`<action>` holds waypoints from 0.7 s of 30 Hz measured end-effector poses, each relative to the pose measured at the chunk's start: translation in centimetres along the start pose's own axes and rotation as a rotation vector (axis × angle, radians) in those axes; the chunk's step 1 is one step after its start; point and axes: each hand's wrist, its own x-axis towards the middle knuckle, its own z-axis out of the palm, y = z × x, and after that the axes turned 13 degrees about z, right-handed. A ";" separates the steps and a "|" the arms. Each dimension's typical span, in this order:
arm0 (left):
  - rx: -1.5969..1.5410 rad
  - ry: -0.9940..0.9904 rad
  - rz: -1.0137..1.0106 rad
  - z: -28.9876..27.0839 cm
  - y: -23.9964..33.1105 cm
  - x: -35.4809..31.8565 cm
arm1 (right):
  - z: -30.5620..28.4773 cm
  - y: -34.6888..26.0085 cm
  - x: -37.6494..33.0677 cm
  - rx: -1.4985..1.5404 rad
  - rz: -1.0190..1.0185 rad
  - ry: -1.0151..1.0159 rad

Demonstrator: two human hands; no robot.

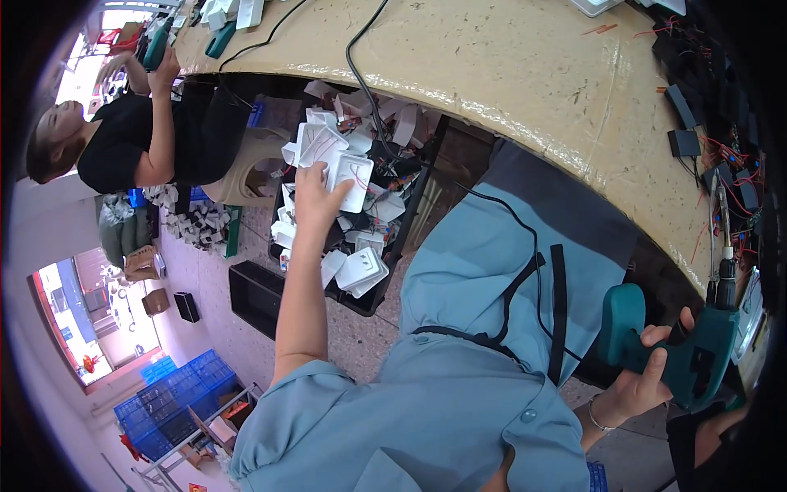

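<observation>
My left hand (316, 201) reaches down into a black crate (385, 283) on the floor, full of white square socket plates. Its fingers close on one white plate (354, 176) near the top of the pile. My right hand (648, 381) is at the lower right, gripping the handle of a teal electric screwdriver (697, 353) whose bit points up toward the workbench edge. A black cord (525, 238) runs from it across my blue work smock.
A tan workbench (525, 74) curves across the top, with small black parts and red wires (721, 156) at its right. A co-worker in black (123, 148) sits at the far left holding another teal driver. Blue crates (176, 398) stand at the lower left.
</observation>
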 end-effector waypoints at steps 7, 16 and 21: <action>0.206 -0.033 -0.082 -1.2 1.8 0.2 | -0.1 -0.1 0.5 -0.034 -0.006 0.022; -0.148 0.465 0.265 -5.0 6.5 4.7 | 0.1 0.9 1.0 0.061 -0.016 0.040; -0.329 0.425 0.694 -6.7 18.7 13.4 | -0.2 0.2 1.2 0.089 -0.049 0.110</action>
